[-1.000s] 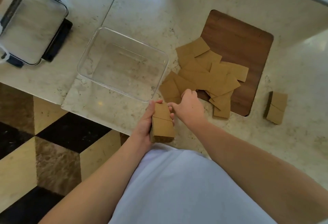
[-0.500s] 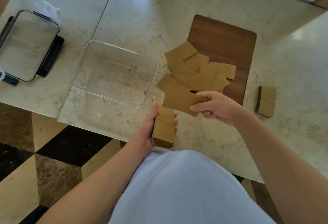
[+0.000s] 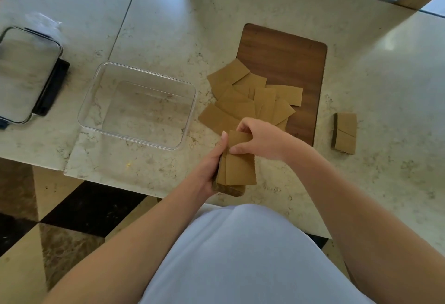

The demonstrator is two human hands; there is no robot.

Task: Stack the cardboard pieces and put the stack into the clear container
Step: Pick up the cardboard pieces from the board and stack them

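The stack's (image 3: pixel 237 170) far end hides under the right hand (image 3: pixel 261 139) — fingers pressing its top piece; left hand (image 3: pixel 209 171) clasps its side.

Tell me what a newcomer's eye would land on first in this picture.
First, the two hands at the near edge of the marble counter: the left hand grips a stack of cardboard pieces while the right hand presses a piece onto its top. Just beyond them, loose cardboard pieces lie scattered, partly on a dark wooden board. To their left sits the empty clear container.
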